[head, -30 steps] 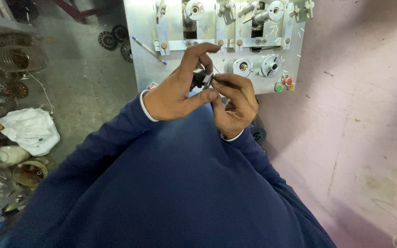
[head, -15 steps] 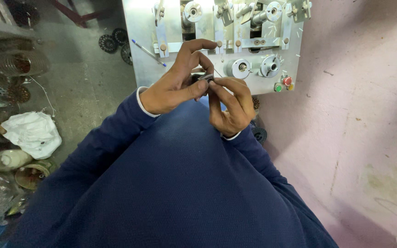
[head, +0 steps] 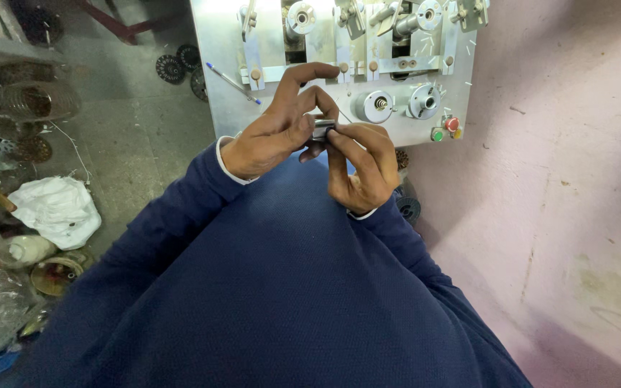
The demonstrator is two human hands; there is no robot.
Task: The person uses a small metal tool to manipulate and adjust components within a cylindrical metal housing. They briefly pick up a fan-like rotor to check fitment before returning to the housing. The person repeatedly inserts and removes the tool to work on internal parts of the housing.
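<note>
pinching a small metal part between both sets of fingertips, the left hand and right hand are holding it chest-high, just below a steel machine panel, seemingly for close inspection.

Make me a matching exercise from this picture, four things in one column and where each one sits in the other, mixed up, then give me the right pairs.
Things:
1. small metal part
2. blue pen
3. red and green buttons
4. crumpled white cloth

Places:
A. on the floor at the left
B. pinched between the left hand and the right hand
C. lying slantwise on the left part of the metal machine panel
D. at the lower right corner of the panel

Pairs: 1-B, 2-C, 3-D, 4-A
</note>
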